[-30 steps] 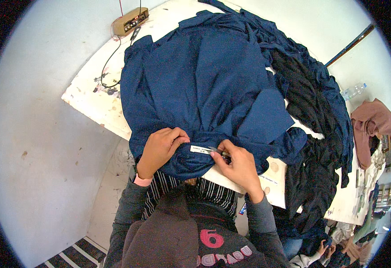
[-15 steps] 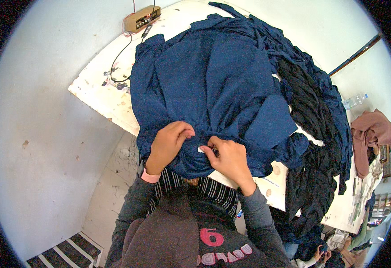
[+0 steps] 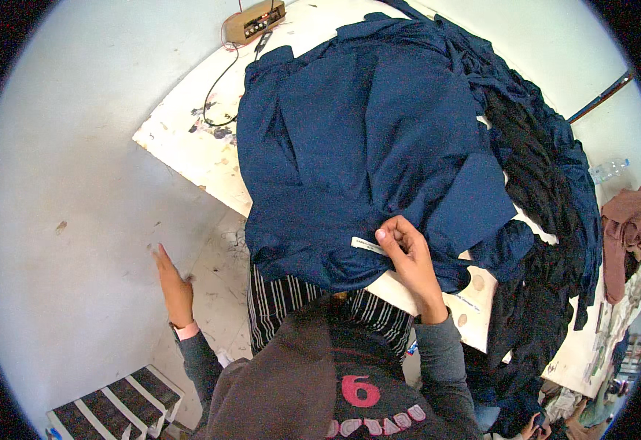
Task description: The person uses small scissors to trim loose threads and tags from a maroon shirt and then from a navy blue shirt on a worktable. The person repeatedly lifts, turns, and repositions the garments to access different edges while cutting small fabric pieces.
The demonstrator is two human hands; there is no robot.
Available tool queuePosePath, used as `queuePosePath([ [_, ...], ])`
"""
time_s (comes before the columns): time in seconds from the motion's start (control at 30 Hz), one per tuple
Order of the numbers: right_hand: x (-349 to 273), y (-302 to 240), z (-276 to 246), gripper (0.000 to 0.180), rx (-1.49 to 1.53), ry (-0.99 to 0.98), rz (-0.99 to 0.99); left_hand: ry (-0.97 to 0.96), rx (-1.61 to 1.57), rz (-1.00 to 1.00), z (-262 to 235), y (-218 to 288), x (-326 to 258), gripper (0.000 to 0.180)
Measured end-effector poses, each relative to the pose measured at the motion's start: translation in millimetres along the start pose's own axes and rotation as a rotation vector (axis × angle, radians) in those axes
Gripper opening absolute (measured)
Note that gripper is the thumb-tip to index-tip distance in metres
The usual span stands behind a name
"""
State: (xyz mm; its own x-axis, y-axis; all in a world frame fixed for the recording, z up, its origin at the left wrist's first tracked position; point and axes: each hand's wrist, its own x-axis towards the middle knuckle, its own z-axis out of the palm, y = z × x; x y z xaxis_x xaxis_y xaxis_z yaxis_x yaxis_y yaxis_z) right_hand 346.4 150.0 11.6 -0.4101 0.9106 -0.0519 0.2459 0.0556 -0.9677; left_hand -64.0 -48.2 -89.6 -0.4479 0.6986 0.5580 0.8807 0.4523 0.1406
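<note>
Head view: a large navy garment (image 3: 328, 132) lies rumpled across the white table (image 3: 188, 150), its near edge hanging toward the person's lap, where striped cloth (image 3: 280, 304) shows. At that near edge, a small white label (image 3: 365, 243) sits on the navy cloth. The right hand (image 3: 407, 257) is at the label's right end, touching the garment, with its fingers curled and its thumb drawn in close to them; whether it pinches the label, the cloth or something else is hidden. The left hand (image 3: 175, 290) is well apart from the garment, out to the left beyond the table's edge, its fingers stretched out and holding nothing visible. So the garment lies to the right of the left hand and mostly on the far side of the right one. Black cloth (image 3: 533, 147) lies to the garment's right; a brown box (image 3: 255, 22) stands far left on the table.
</note>
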Motion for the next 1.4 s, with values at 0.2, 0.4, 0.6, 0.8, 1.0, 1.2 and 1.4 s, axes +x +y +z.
queuePosePath([
  [0.2,-1,9,-1,0.02,-0.027,0.056,0.007,-0.493,-0.721,-0.626,-37,80,31,0.03],
  [0.4,-1,9,1,0.02,-0.083,0.04,-0.036,-0.257,-0.76,-0.232,-45,145,71,0.025],
  [0.6,-2,9,0,0.021,-0.129,0.036,-0.068,-0.326,-0.922,-0.365,9,108,73,0.025],
  [0.8,-4,12,2,0.019,-0.093,0.049,-0.076,-0.548,-1.08,-0.406,-2,97,63,0.026],
  [1.0,-5,-2,9,0.015,0.082,0.073,-0.048,-0.546,-1.272,-0.423,-32,134,46,0.021],
  [1.2,-17,-42,34,0.027,0.052,0.041,-0.203,-0.335,-1.228,-0.14,-75,162,63,0.017],
  [1.4,-12,-93,56,0.027,-0.37,0.061,-0.67,-0.363,-1.236,-0.133,-104,187,58,0.015],
])
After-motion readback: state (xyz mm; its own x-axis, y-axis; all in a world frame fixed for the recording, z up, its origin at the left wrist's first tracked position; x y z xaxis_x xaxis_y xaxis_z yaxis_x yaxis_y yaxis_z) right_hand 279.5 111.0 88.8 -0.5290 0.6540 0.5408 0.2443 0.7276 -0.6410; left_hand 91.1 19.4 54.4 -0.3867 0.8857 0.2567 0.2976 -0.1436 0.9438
